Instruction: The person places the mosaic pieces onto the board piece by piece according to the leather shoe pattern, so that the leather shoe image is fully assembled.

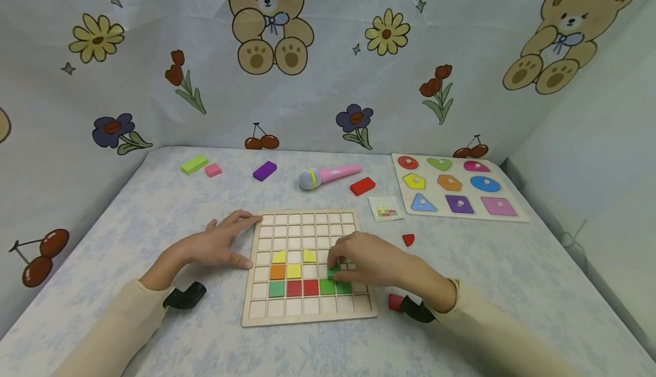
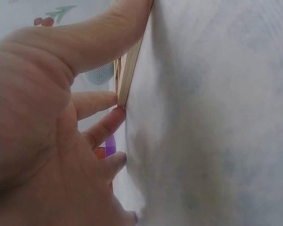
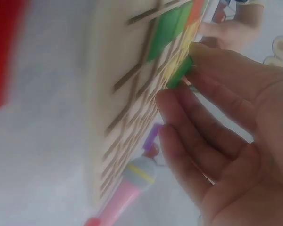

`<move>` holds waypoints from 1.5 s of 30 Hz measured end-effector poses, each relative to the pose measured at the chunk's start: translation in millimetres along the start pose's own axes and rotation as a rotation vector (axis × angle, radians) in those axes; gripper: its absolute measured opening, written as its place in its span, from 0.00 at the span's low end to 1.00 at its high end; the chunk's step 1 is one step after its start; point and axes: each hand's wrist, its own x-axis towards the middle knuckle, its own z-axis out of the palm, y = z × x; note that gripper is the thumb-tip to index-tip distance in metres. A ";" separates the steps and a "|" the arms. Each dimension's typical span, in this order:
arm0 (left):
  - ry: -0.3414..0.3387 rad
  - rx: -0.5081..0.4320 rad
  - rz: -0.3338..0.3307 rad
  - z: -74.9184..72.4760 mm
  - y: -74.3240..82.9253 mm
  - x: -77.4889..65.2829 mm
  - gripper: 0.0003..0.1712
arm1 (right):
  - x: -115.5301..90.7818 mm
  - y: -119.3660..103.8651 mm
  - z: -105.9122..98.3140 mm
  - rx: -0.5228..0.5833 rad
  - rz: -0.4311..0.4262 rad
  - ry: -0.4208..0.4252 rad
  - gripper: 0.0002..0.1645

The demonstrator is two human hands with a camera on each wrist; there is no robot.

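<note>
A wooden grid board [image 1: 310, 307] lies flat, with yellow, orange, red and green tiles in some of its squares. My right hand [image 1: 370, 258] pinches a green tile [image 3: 180, 72] between thumb and fingertips, close over the board's right half. Below it, two green tiles [image 1: 327, 287] sit side by side in a row with two red tiles [image 1: 302, 288] and another green tile [image 1: 277, 289]. My left hand [image 1: 220, 244] spreads its fingers along the board's left side. In the left wrist view, its fingertips touch the board's wooden edge [image 2: 128, 77].
A pattern card [image 1: 386, 209] and a shape puzzle [image 1: 461, 186] lie at the back right. Behind the board are a pink microphone [image 1: 330, 176], a red block [image 1: 363, 186] and a purple block [image 1: 265, 171]. A small red piece [image 1: 408, 240] lies right of the board.
</note>
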 end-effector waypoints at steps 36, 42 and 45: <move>-0.003 0.019 -0.006 -2.2 -2.2 -0.2 0.58 | 18.7 -25.0 11.4 -0.304 -0.135 -0.039 0.13; 0.002 0.021 -0.013 -1.9 -2.5 0.0 0.59 | 7.9 -16.0 9.1 -0.233 -0.089 -0.105 0.23; 0.000 0.016 -0.006 -0.5 -2.7 0.6 0.59 | 0.4 -10.2 7.9 -0.139 -0.063 -0.105 0.24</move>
